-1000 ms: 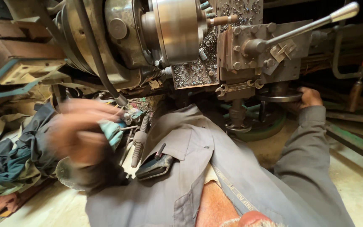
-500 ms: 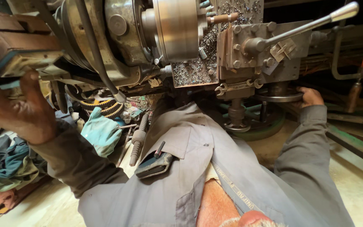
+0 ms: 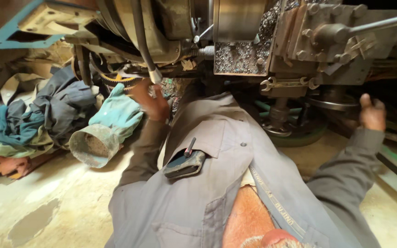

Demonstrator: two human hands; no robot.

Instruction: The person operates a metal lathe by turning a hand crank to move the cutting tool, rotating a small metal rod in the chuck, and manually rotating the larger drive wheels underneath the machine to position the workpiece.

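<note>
Dusty concrete floor [image 3: 47, 193] lay under an old lathe [image 3: 235, 41] strewn with metal chips. Fingers of the left hand [image 3: 150, 98] reached up beneath the machine, loosely curled, grasping nothing I could make out. At its nine o'clock sat a teal work glove [image 3: 109, 126], then heaped rags [image 3: 37, 115]. The right hand [image 3: 372, 114], at three o'clock, rested against the handwheel [image 3: 331, 103]; its grip stayed hidden.

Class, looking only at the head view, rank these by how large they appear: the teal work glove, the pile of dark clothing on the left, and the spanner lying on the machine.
1. Pile of dark clothing, largest.
2. Teal work glove.
3. Spanner, smallest; it lies farther from the camera, so its true size is unsure.
</note>
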